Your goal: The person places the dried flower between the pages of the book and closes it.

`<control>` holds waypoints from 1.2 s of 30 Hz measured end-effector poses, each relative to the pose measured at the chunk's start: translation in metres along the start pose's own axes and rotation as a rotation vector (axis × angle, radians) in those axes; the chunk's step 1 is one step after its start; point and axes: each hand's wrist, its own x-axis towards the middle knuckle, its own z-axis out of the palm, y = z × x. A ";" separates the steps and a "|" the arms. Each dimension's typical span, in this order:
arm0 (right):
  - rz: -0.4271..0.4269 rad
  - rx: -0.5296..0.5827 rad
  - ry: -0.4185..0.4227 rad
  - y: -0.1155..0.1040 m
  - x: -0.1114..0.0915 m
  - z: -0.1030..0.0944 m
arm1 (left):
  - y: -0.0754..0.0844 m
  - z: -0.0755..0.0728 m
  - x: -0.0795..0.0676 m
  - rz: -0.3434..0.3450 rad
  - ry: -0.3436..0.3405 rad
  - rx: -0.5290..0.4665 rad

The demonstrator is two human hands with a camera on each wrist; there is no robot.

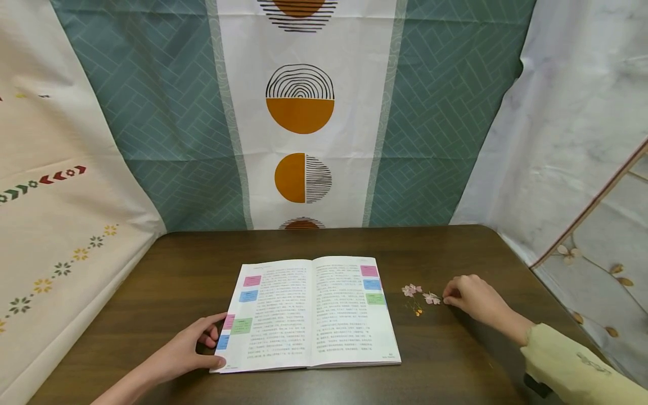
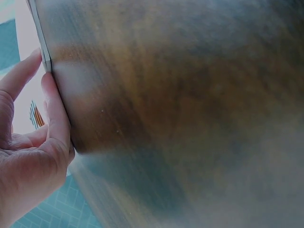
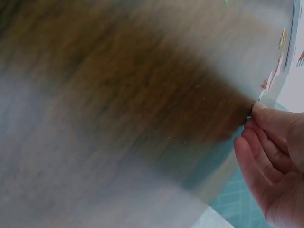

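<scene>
An open book (image 1: 278, 304) lies on the brown table, with pink, blue and green sticky tabs on its pages. My left hand (image 1: 187, 346) holds its left side near the lower corner, the thumb on the page margin. In the left wrist view, the book's edge (image 2: 44, 52) sits between thumb and finger. To the right of the book, my right hand (image 1: 478, 298) pinches the stem end of a small pink pressed flower (image 1: 431, 298). Another pink pressed flower (image 1: 412, 290) and a small yellow one (image 1: 418, 312) lie just left of it.
The brown wooden table (image 1: 455, 360) carries the book and flowers. Behind it hangs a green and white patterned curtain (image 1: 304, 121). Patterned cloths drape along the left (image 1: 66, 225) and right (image 1: 562, 140) sides.
</scene>
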 end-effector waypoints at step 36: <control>-0.062 0.104 -0.098 0.004 0.013 -0.011 | -0.002 0.001 -0.001 -0.004 -0.005 -0.022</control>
